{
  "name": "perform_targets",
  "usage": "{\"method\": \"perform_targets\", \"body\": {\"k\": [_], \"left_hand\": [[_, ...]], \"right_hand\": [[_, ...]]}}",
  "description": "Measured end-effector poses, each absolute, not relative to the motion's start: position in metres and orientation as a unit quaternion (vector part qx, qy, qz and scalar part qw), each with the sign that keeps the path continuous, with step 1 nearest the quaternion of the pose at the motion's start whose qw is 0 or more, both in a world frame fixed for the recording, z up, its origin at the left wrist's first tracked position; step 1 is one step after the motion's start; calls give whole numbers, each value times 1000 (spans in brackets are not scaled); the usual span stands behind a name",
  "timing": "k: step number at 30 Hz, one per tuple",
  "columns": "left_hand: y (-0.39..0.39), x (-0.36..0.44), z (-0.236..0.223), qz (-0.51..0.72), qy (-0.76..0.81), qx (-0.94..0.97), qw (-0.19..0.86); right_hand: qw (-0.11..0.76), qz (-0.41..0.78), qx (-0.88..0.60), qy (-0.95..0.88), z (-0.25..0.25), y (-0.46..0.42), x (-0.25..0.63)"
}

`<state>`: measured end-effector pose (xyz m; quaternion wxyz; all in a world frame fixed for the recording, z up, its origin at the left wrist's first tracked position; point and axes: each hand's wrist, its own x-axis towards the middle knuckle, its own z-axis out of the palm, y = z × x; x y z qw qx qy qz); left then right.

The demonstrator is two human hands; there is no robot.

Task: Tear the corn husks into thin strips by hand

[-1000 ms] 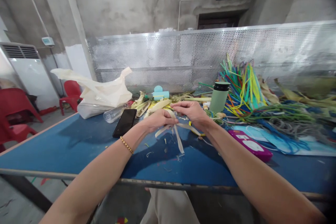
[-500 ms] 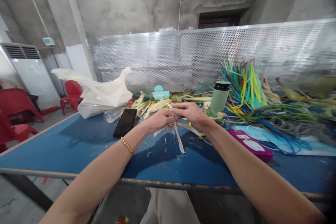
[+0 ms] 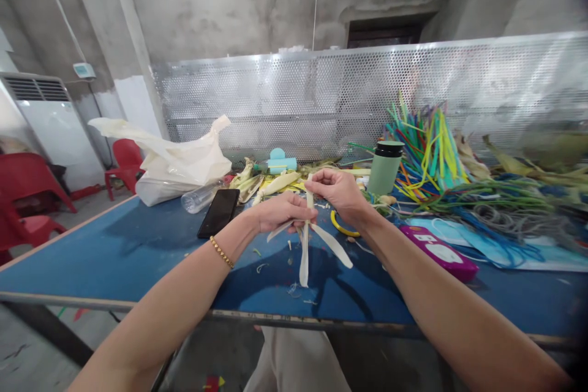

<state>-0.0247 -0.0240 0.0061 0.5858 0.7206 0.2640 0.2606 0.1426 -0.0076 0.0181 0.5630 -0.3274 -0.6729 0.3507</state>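
Several pale strips, which look like corn husk, fan out below my hands over the blue table. My left hand, with a gold bead bracelet on the wrist, is closed on the strips where they meet. Above it, my right hand pinches the upper end of one strip, held upright between finger and thumb. Behind the right wrist lies a yellow ring. Small husk scraps are scattered underneath. My fingers hide the joint of the strips.
A black phone, a clear bottle and a white plastic bag stand left. At right are a green tumbler, coloured strips, cords and a purple box. A perforated metal screen backs the table.
My right hand has moved up and slightly right from my left, drawing one strip upright. The hanging strips now reach lower and spread, and the yellow ring shows more fully.
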Motion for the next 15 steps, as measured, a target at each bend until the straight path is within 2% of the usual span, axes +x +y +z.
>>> {"method": "perform_targets", "body": {"k": [10, 15], "left_hand": [[-21, -31, 9, 234, 261, 685, 638], [-20, -35, 10, 235, 274, 670, 649]], "right_hand": [[536, 136, -340, -761, 15, -2, 141], [537, 113, -332, -768, 14, 0, 144]]}}
